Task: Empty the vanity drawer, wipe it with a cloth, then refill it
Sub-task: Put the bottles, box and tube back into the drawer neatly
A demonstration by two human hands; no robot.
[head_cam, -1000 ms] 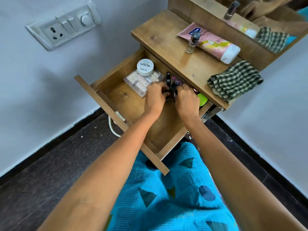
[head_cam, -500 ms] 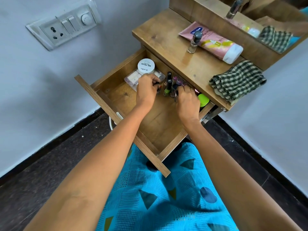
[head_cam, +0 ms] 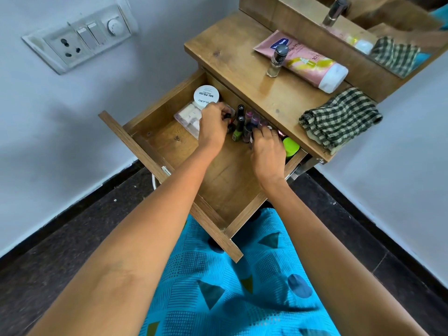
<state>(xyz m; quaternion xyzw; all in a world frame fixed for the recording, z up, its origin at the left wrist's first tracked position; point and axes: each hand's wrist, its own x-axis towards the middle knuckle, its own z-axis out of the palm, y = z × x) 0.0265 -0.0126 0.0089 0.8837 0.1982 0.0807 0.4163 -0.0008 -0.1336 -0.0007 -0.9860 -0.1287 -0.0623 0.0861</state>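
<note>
The wooden vanity drawer (head_cam: pixel 169 151) is pulled out over my lap. Along its back stand several nail polish bottles (head_cam: pixel 242 122), with a white round jar (head_cam: pixel 206 97) on a clear plastic box (head_cam: pixel 188 116) at the back left. A green lid (head_cam: pixel 291 146) shows at the back right. My left hand (head_cam: pixel 212 128) curls its fingers round a small dark-capped bottle (head_cam: pixel 228 115) beside the jar. Among the bottles on the right, my right hand (head_cam: pixel 268 147) grips some with bent fingers. A checked cloth (head_cam: pixel 339 117) lies folded on the vanity top (head_cam: pixel 232 52).
On the vanity top lie a pink tube (head_cam: pixel 305 63) and a standing nail polish bottle (head_cam: pixel 277 60), in front of a mirror (head_cam: pixel 388 25). A switch plate (head_cam: pixel 80 40) is on the left wall. The drawer's front panel (head_cam: pixel 145 161) juts towards the dark floor.
My left hand has moved left, away from my right hand and towards the white jar and box. My right hand has stayed among the bottles at the right.
</note>
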